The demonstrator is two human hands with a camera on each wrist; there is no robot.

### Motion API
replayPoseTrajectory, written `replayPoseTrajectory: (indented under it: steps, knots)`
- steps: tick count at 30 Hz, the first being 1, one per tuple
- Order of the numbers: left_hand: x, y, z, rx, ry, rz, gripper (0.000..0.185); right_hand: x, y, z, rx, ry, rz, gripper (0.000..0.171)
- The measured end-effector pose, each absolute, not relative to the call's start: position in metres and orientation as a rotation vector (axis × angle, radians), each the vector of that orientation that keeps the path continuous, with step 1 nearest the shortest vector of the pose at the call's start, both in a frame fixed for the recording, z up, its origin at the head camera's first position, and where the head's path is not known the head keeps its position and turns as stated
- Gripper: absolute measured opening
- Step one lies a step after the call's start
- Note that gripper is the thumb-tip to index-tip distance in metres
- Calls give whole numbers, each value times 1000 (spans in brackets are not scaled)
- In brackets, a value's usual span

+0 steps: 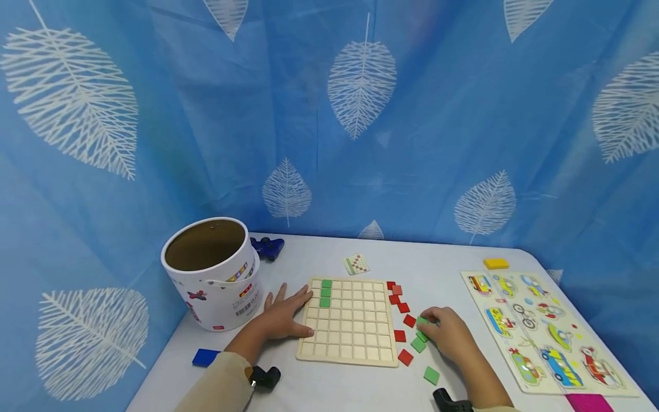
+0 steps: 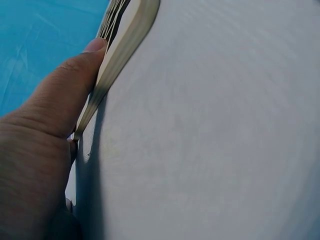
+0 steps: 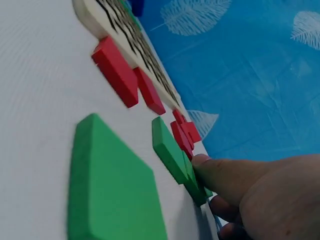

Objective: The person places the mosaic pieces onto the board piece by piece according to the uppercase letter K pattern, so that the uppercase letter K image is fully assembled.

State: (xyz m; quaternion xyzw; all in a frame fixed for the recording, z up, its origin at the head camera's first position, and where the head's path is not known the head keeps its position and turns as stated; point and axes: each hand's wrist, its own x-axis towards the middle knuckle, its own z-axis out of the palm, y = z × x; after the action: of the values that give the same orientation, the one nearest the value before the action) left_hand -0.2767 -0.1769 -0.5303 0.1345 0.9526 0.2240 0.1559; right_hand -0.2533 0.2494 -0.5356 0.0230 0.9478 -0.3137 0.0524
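A wooden grid board [image 1: 355, 332] lies on the table with several green tiles [image 1: 325, 292] in a column near its upper left. My left hand [image 1: 283, 317] rests on the board's left edge, fingers spread; its thumb [image 2: 70, 90] touches the rim in the left wrist view. Right of the board, my right hand [image 1: 450, 332] pinches a green tile [image 1: 422, 321] at the far end of a small overlapping group. Its thumb [image 3: 225, 172] presses on the tile in the right wrist view; the other fingertips are partly hidden. A loose green tile [image 1: 431, 375] lies nearer.
Several red tiles [image 1: 405, 357] lie along the board's right side. A pattern card [image 1: 356, 264] lies behind it. On the left stand a white bucket [image 1: 226, 303], a blue game controller [image 1: 269, 248] and a blue block [image 1: 205, 357]. A picture puzzle [image 1: 535, 320] and yellow block [image 1: 496, 264] lie right.
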Motion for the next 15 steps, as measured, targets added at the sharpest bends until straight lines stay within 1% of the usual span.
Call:
replayPoseTrajectory:
  steps: [4, 8, 12, 15]
  knots:
    - [-276, -177, -532, 392, 2733, 638, 107, -252, 247, -537, 95, 2899, -987, 19]
    - [-275, -178, -531, 380, 2727, 635, 107, -251, 234, -534, 114, 2878, -1145, 14]
    - [-274, -178, -530, 381, 2723, 630, 107, -254, 194, -522, 68, 2790, -1310, 12]
    - [-274, -178, -529, 376, 2726, 629, 107, -257, 151, -514, -95, 2743, -1347, 9]
